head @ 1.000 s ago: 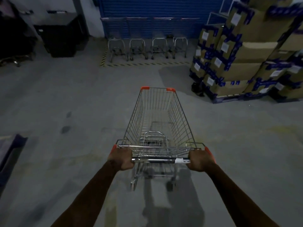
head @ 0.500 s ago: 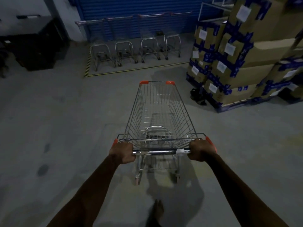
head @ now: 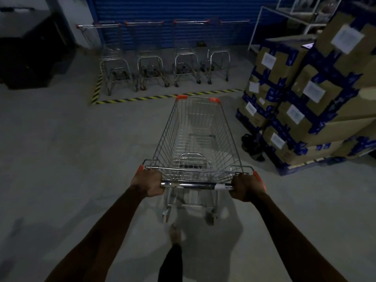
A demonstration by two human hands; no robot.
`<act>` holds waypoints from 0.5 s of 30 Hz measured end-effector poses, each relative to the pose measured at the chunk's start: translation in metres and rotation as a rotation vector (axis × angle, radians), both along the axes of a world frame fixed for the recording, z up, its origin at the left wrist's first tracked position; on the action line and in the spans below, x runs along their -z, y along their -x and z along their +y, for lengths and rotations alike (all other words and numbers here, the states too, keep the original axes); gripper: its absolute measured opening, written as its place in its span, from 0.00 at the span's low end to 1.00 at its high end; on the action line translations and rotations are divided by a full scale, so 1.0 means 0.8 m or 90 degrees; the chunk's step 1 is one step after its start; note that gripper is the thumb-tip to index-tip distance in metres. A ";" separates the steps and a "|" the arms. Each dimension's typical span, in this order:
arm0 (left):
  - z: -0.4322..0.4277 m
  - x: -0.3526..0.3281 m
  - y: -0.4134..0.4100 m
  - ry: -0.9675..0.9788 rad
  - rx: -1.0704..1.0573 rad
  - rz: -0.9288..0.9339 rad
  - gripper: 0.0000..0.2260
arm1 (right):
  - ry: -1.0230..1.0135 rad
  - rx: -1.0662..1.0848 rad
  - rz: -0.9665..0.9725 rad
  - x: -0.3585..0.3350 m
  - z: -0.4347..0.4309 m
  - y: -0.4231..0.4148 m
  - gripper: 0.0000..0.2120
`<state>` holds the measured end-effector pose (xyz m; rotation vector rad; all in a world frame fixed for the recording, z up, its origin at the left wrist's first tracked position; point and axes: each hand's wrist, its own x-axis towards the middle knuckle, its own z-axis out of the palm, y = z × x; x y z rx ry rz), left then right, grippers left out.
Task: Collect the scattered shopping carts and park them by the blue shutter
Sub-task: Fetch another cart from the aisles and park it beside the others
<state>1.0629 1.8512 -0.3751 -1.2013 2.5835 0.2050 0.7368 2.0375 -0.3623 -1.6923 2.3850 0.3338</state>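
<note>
The shopping cart (head: 198,135) has rolled closer in the last second. Its orange-capped nose now almost reaches the yellow-black floor stripe (head: 142,98), with four parked carts (head: 150,66) and the blue shutter (head: 173,21) just beyond. The left hand (head: 147,183) and right hand (head: 247,187) keep a closed grip round the handle bar (head: 195,185). Parking looks only a short push away.

A cart (head: 196,135) stands on the floor (head: 61,159), with the left hand (head: 148,183) and right hand (head: 247,187) gripping the ends of its handle (head: 195,185). Ahead, four carts (head: 150,72) stand side by side against the shutter (head: 173,9), behind a taped line (head: 142,98). Stacked boxes (head: 317,102) lie to the right, a cabinet (head: 30,58) far left.
</note>
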 end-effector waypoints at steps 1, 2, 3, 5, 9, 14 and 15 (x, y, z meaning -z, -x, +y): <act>-0.039 -0.001 0.022 0.001 0.004 0.002 0.17 | 0.006 0.008 -0.002 -0.002 -0.036 0.019 0.19; -0.077 -0.002 0.043 0.003 0.007 0.002 0.18 | 0.009 0.018 -0.004 -0.004 -0.073 0.038 0.20; -0.115 -0.003 0.065 0.004 0.011 0.000 0.18 | 0.007 0.028 -0.005 -0.005 -0.108 0.056 0.20; -0.189 -0.005 0.105 0.009 0.026 0.004 0.20 | 0.003 0.028 0.006 -0.007 -0.177 0.093 0.21; -0.337 -0.015 0.189 0.029 0.072 -0.002 0.22 | 0.024 0.006 0.019 -0.009 -0.312 0.173 0.23; -0.504 -0.011 0.296 0.031 0.091 -0.009 0.25 | 0.056 0.025 0.014 -0.005 -0.462 0.264 0.23; -0.538 -0.010 0.318 0.032 0.094 -0.008 0.26 | 0.055 0.028 0.010 -0.005 -0.493 0.283 0.23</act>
